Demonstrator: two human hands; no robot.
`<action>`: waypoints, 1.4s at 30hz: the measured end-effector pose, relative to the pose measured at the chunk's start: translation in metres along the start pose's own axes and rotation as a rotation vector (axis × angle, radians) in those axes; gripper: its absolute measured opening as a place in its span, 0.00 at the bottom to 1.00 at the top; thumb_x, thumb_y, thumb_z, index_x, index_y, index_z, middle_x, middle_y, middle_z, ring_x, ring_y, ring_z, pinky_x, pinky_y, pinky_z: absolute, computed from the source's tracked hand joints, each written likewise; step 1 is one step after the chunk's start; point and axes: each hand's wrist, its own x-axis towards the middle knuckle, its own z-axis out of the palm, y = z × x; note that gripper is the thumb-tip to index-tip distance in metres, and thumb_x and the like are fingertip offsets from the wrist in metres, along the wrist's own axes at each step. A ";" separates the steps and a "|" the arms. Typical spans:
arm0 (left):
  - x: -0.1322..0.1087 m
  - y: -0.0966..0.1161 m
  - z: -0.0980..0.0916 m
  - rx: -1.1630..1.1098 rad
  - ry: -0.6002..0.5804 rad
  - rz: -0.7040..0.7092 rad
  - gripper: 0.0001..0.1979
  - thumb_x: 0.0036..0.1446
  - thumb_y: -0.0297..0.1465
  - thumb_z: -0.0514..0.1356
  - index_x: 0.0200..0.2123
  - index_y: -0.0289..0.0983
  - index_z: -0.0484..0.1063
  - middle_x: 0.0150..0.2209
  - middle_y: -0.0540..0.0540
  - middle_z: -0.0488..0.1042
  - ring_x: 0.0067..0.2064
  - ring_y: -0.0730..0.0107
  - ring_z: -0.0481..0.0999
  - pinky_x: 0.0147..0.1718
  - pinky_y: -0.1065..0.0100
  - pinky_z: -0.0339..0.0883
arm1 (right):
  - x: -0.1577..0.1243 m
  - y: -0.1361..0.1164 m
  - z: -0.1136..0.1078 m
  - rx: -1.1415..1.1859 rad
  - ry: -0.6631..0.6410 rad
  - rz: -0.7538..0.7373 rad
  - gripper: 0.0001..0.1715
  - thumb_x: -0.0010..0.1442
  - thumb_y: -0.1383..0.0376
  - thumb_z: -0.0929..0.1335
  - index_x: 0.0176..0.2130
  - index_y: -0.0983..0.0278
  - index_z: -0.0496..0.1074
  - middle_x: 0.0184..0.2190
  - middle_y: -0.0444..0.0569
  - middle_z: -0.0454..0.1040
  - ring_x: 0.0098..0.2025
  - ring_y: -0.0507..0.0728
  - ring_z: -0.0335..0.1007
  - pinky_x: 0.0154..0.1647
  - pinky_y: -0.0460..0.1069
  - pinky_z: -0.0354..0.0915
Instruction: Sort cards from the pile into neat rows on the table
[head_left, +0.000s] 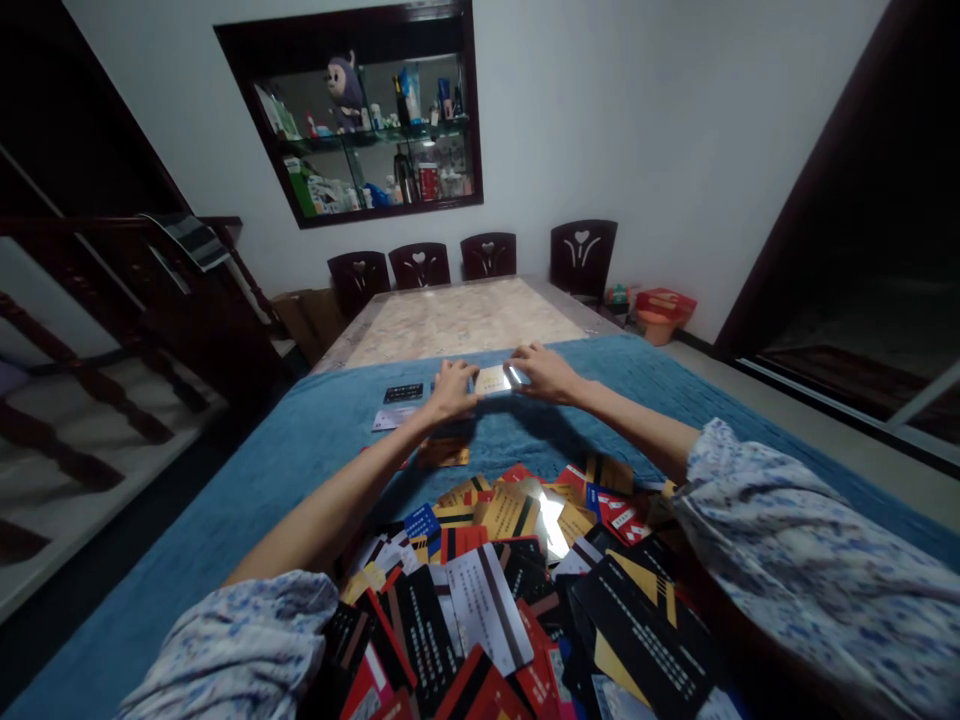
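Observation:
A shiny gold card (491,380) lies between my hands over the blue cloth (330,480). My left hand (452,390) grips its left edge with thumb and fingers. At the opposite edge, my right hand (546,375) pinches the card, which catches a bright glare there. Left of my left hand are a black card (403,393) and a pale lilac card (393,418), laid apart from each other. An orange card (445,453) rests nearer, partly behind my left wrist. Close to my body, between my forearms, spreads a heap of mixed cards (487,600).
The table's bare marble-patterned top (465,315) extends beyond the cloth. Several dark chairs (418,265) stand at its far end. An orange bucket (656,325) is on the floor at right, and a wooden railing (82,370) runs along the left.

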 end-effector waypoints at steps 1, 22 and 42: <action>0.003 -0.001 0.002 -0.001 -0.009 -0.014 0.23 0.50 0.32 0.66 0.51 0.37 0.74 0.54 0.39 0.70 0.56 0.47 0.62 0.51 0.53 0.61 | 0.003 0.002 0.002 0.007 -0.015 0.005 0.12 0.59 0.64 0.71 0.44 0.61 0.77 0.50 0.57 0.72 0.49 0.63 0.62 0.41 0.51 0.60; 0.046 -0.009 0.022 0.070 -0.203 -0.179 0.19 0.48 0.35 0.64 0.46 0.41 0.79 0.47 0.44 0.76 0.58 0.44 0.60 0.52 0.51 0.60 | 0.038 0.031 0.051 0.073 -0.233 0.120 0.14 0.61 0.61 0.69 0.46 0.60 0.78 0.52 0.56 0.72 0.52 0.63 0.64 0.49 0.51 0.59; 0.057 0.001 0.025 0.136 -0.226 -0.226 0.17 0.46 0.30 0.62 0.41 0.38 0.81 0.43 0.37 0.77 0.60 0.38 0.57 0.53 0.43 0.58 | 0.045 0.056 0.077 0.185 -0.187 0.131 0.20 0.59 0.56 0.71 0.50 0.58 0.78 0.53 0.51 0.75 0.50 0.60 0.71 0.48 0.47 0.62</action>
